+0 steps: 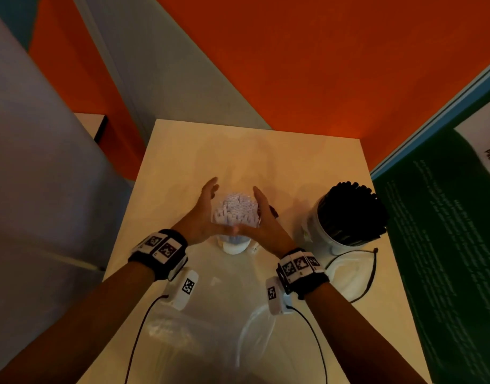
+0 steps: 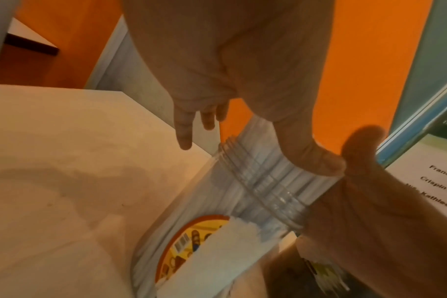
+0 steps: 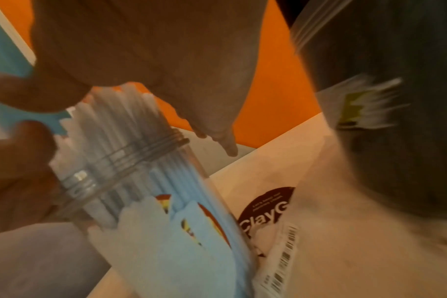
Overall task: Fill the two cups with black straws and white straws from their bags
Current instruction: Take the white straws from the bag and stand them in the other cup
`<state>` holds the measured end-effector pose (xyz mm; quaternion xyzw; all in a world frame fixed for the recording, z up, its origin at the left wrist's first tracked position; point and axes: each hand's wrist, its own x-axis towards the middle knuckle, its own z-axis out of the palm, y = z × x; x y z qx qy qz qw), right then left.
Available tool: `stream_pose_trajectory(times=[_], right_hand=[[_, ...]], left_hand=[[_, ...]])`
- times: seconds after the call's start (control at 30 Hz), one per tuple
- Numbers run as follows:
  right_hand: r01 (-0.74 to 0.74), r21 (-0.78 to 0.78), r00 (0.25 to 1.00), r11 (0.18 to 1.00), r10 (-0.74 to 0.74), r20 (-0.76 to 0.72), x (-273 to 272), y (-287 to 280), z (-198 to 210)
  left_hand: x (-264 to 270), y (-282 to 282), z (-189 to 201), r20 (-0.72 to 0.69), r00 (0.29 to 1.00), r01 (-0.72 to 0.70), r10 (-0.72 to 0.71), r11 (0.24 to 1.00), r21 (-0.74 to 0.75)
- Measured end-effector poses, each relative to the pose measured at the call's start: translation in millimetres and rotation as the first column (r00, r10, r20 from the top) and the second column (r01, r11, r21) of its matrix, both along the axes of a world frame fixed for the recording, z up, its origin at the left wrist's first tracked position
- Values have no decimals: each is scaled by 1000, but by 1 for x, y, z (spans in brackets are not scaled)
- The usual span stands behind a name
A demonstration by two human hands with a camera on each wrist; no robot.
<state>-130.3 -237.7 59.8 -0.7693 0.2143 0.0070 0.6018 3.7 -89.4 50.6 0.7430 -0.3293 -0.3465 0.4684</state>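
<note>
White straws [image 1: 236,210] bunched upright in clear threaded-neck jar [image 2: 263,181], mid-table [image 1: 266,156], tops uneven. We see left hand [image 1: 203,214] and right hand [image 1: 262,217] cupping bundle from both sides, fingers straight, palms pressed on straws. Black straws [image 1: 352,209] fill second clear jar [image 1: 318,231] just right, leaning right. Wrist views add what head view hides: torn white label and orange sticker on jar wall, thumbs meeting at neck. Right wrist only: barcoded bag [image 3: 276,231] on table, blurred.
</note>
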Motion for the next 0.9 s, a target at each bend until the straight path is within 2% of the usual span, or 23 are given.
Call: stream_pose_trajectory(times=[0.1,0.17,0.2,0.23,0.27,0.3,0.37,0.4,0.47,0.53,0.57,0.63,0.73,0.77,0.83,0.87,0.9], right_hand=[[93,5,995,996,-93,-27,-30,-2,-2],[186,-112,982,976,-183,37,-59,-3,-7],[189,-168,982,968,-184,42,-74,-5,-9],[144,-205,989,968,-145,11,-89,-7,-11],[42,-227,996,973,-59,-72,-102,-7,-12],[-124,-218,975,968,78,-210,-112,-3,-13],[-459,-158,822,874,350,-449,-125,14,-21],[-548,-128,757,826,426,-495,-127,26,-28],[-595,-77,706,800,473,-527,-125,50,-45],[-532,-58,741,845,432,-514,-119,71,-61],[-482,-61,773,874,391,-500,-116,80,-67],[-382,-95,833,919,298,-467,-113,93,-76],[-293,-125,882,948,217,-419,-114,111,-83],[-272,-139,888,952,192,-419,-114,115,-84],[-234,-206,901,950,132,-414,-114,119,-84],[-255,-230,898,939,142,-417,-113,120,-81],[-300,-238,893,924,184,-411,-111,123,-80]], left_hand=[[-11,15,0,107,988,-116,114,993,11],[-22,32,1,287,948,-148,134,989,26],[-30,40,1,436,897,-96,74,995,28],[-39,47,1,596,803,-8,-15,999,36],[-49,50,2,704,701,99,-114,993,62],[-60,52,2,742,634,199,-220,973,119],[-89,50,0,646,617,327,-449,893,308],[-102,47,-4,568,621,367,-541,840,399],[-123,40,-11,436,611,425,-661,739,523],[-134,35,-13,362,596,478,-717,679,558],[-137,35,-13,346,602,494,-720,676,547],[-137,39,-12,367,634,478,-680,718,505],[-131,53,-10,480,673,345,-563,813,470],[-127,59,-11,475,673,309,-566,800,515],[-119,71,-13,409,652,276,-639,702,657],[-116,75,-14,368,638,276,-676,648,710],[-114,77,-14,339,642,285,-687,625,727]])
